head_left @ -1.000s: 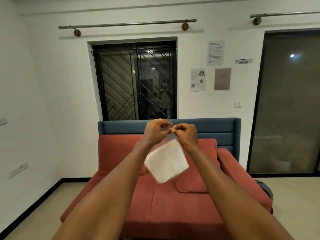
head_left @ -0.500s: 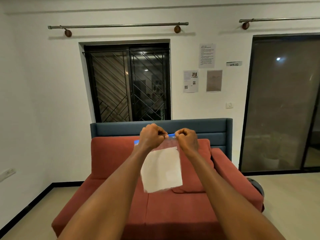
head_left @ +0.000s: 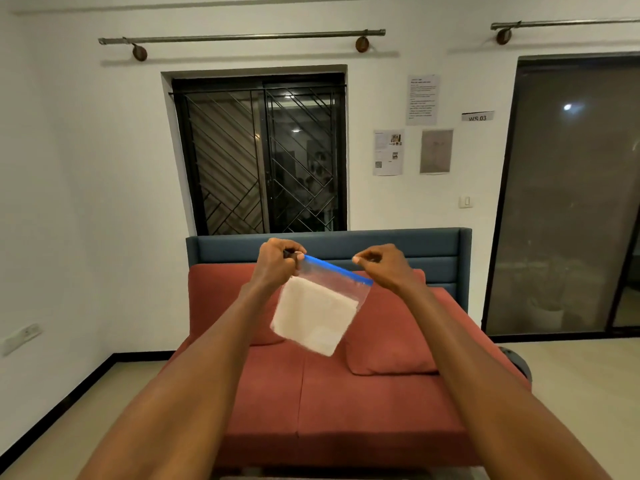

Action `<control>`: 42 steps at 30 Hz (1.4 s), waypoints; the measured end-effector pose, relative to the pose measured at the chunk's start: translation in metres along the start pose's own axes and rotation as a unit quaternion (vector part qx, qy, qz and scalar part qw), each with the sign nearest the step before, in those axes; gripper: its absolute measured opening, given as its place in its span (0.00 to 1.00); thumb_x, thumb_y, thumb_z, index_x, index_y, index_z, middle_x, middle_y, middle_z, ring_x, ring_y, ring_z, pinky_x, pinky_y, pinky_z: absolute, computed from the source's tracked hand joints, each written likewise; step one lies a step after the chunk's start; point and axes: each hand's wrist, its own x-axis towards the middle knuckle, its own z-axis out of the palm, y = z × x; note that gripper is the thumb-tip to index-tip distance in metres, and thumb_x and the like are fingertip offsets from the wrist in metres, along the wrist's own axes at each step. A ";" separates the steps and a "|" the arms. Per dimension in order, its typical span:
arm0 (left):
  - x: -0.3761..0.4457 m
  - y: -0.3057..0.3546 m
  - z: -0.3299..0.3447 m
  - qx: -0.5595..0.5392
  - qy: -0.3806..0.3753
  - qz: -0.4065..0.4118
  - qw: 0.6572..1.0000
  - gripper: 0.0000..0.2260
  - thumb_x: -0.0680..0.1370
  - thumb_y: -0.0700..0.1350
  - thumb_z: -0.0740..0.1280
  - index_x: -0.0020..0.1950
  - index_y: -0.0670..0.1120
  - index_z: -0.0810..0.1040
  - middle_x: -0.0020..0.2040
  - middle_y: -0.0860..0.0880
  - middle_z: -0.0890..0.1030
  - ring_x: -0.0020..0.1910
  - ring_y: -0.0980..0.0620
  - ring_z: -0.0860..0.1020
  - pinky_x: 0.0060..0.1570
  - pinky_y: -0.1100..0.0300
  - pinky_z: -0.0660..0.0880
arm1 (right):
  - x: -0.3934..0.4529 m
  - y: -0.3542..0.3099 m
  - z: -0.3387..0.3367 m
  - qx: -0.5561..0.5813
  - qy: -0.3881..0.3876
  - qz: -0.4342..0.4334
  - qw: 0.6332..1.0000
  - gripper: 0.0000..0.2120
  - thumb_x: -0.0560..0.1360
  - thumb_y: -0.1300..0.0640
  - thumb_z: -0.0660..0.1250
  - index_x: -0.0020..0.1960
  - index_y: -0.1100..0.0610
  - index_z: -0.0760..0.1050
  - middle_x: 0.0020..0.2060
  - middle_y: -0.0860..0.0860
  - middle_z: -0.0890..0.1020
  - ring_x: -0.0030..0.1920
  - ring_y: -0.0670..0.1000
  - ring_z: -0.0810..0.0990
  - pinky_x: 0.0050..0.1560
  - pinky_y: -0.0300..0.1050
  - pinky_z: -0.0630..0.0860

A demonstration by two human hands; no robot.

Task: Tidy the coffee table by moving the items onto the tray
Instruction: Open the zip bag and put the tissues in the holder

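Observation:
I hold up a clear zip bag (head_left: 320,306) with a blue seal strip and a white folded pad inside, in front of the sofa. My left hand (head_left: 277,265) grips the bag's top left corner, and the bag hangs tilted down to the right. My right hand (head_left: 384,268) hovers just above the right end of the blue strip, thumb and forefinger pinched together with nothing visibly between them. No coffee table or tray is in view.
A red sofa (head_left: 346,403) with a blue backrest and a red cushion (head_left: 391,344) stands straight ahead against the white wall. A barred window (head_left: 259,154) is behind it and a dark glass door (head_left: 571,195) is at the right. Beige floor lies on both sides.
My hands have moved apart along the blue strip. The right hand has come off the bag's top, and the bag now hangs tilted from the left hand alone.

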 end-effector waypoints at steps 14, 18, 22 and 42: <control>-0.021 0.009 0.022 -0.147 0.063 -0.088 0.983 0.16 0.71 0.45 0.77 0.48 0.38 0.75 0.40 0.43 0.78 0.33 0.46 0.82 0.31 0.53 0.81 | -0.011 -0.017 0.043 0.141 -0.101 0.034 0.984 0.07 0.71 0.61 0.75 0.47 0.64 0.86 0.34 0.50 0.85 0.29 0.39 0.80 0.31 0.29 0.74; -0.026 0.007 0.031 -0.245 -0.041 -0.188 0.950 0.20 0.68 0.50 0.79 0.41 0.34 0.77 0.36 0.37 0.82 0.33 0.44 0.84 0.31 0.55 0.80 | -0.014 -0.018 0.049 0.143 -0.073 0.035 0.986 0.05 0.70 0.63 0.76 0.43 0.64 0.86 0.32 0.53 0.84 0.30 0.43 0.79 0.31 0.32 0.74; -0.027 0.006 0.039 -0.279 -0.075 -0.226 0.930 0.13 0.71 0.42 0.76 0.40 0.31 0.81 0.36 0.37 0.83 0.34 0.43 0.84 0.33 0.55 0.81 | -0.013 -0.018 0.054 0.122 -0.043 0.024 0.991 0.06 0.67 0.61 0.78 0.41 0.63 0.86 0.36 0.58 0.86 0.36 0.49 0.82 0.42 0.46 0.79; -0.036 0.005 0.034 -0.475 -0.001 -0.304 0.825 0.05 0.76 0.36 0.70 0.45 0.33 0.81 0.37 0.40 0.85 0.35 0.46 0.85 0.33 0.56 0.82 | -0.018 -0.028 0.063 0.107 -0.012 0.003 0.994 0.07 0.72 0.56 0.73 0.40 0.60 0.86 0.34 0.56 0.85 0.33 0.48 0.80 0.38 0.46 0.77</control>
